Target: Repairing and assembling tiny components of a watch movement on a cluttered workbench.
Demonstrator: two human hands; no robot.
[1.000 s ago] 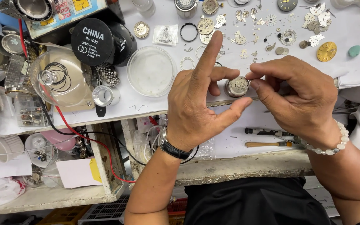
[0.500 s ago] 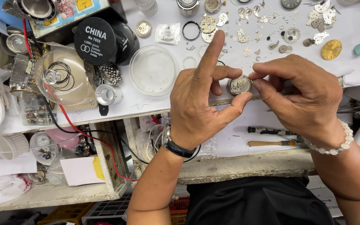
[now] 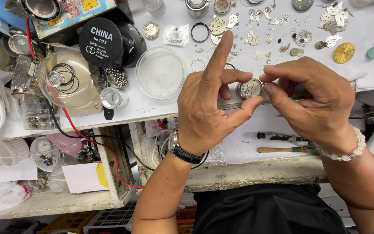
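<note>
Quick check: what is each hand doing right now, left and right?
Left hand: pinching the round watch movement with thumb and middle finger, index finger raised.
Right hand: closed, fingertips on the same watch movement.

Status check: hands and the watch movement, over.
Left hand and right hand both pinch the round watch movement above the bench. Left index finger raised. Loose watch parts beyond, nothing blocking.

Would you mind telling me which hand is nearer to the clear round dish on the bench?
Left. The left hand sits just right of the clear round dish; the right hand is farther right, beyond the watch movement.
</note>
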